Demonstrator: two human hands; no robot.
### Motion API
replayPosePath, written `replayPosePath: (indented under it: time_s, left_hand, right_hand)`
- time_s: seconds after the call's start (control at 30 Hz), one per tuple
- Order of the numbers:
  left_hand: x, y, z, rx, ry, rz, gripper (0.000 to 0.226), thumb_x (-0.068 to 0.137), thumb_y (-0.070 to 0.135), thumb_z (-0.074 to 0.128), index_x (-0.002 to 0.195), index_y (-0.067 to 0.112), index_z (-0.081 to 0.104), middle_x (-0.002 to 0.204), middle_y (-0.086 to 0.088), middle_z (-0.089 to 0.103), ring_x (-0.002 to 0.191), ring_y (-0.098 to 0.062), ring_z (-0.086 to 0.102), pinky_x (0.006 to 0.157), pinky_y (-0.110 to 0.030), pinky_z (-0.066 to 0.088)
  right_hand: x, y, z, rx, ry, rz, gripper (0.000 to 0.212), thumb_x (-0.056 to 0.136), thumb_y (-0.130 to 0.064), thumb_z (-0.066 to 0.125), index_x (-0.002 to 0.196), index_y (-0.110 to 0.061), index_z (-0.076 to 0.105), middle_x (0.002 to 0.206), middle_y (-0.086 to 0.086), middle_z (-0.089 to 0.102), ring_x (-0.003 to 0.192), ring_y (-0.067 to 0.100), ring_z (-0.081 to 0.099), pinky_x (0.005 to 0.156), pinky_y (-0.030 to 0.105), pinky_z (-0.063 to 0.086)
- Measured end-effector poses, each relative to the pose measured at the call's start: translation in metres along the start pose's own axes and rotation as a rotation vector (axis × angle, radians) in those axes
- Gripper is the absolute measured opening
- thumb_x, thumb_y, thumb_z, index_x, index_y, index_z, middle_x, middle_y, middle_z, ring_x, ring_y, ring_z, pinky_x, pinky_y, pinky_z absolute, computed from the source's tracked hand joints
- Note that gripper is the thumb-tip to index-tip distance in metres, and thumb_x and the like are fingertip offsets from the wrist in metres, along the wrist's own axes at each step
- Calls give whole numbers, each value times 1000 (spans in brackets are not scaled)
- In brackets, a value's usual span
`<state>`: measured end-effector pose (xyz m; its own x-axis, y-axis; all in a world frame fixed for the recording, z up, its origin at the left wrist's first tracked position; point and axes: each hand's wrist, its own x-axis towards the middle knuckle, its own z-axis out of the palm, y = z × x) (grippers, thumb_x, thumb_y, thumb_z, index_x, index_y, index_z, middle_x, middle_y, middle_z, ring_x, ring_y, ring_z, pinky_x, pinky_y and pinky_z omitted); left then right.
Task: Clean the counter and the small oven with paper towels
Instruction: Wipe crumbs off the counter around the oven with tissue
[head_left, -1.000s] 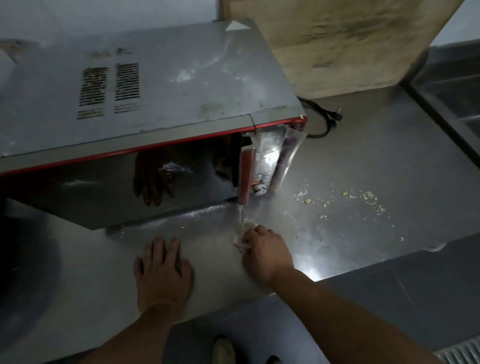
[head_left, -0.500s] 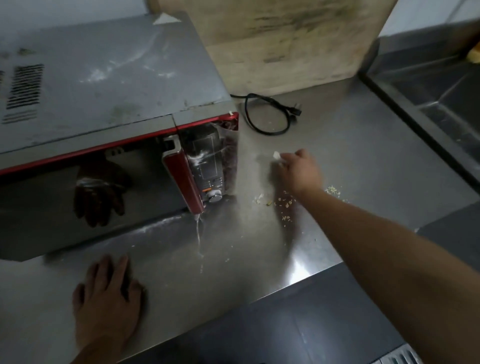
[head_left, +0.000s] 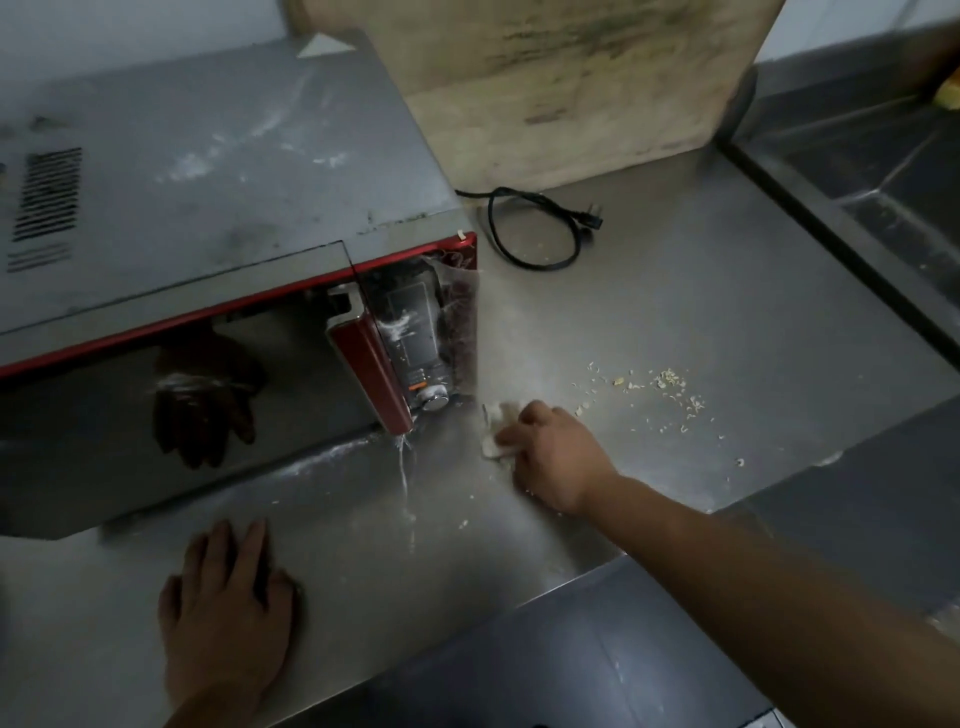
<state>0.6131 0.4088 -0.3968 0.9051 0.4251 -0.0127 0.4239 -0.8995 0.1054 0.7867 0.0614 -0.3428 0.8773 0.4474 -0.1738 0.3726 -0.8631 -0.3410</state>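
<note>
A person's right hand (head_left: 558, 457) presses a crumpled paper towel (head_left: 496, 431), fingers clamped over it, onto the steel desk (head_left: 675, 312) just beside the red-trimmed small oven (head_left: 208, 218); the left hand (head_left: 228, 618) lies flat, fingers apart, holding nothing; crumbs (head_left: 670, 387) scatter to the right; a black cord (head_left: 535, 228) lies behind.
</note>
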Motion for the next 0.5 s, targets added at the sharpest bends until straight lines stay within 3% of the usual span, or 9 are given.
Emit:
replayPosePath:
  time_s: [0.1,0.23,0.37,0.5]
  left_hand:
    - [1,1,-1,-5,-8,2,72,81,51,33,145,25,51,153,-13,44,144,-34,32,109,-59,28]
    - [-1,-1,1,3,-15,3,71,82,50,34,146,26,50,154,-12,43,144,-32,30,110,-57,27]
    - [1,-3,2,-2,-25,1,69,83,50,33,146,26,50,155,-12,42,145,-31,29,111,-56,26]
    - [1,-3,1,-11,-22,9,68,83,49,36,145,26,52,154,-13,44,145,-31,30,110,-54,25]
  right_hand:
    - [-5,-4,-4,109,43,36,36,83,-25,61,118,-27,70,108,7,58,97,32,59,84,32,47]
    - [24,-5,-16,210,297,247,33,90,-28,61,121,-20,68,109,7,55,94,29,59,81,31,46]
    - [49,-22,2,123,273,358,26,93,-25,56,114,-19,70,107,13,54,92,35,57,83,34,47]
    - [50,-71,33,-19,250,392,39,91,-28,45,126,-17,58,119,13,51,102,34,48,85,41,43]
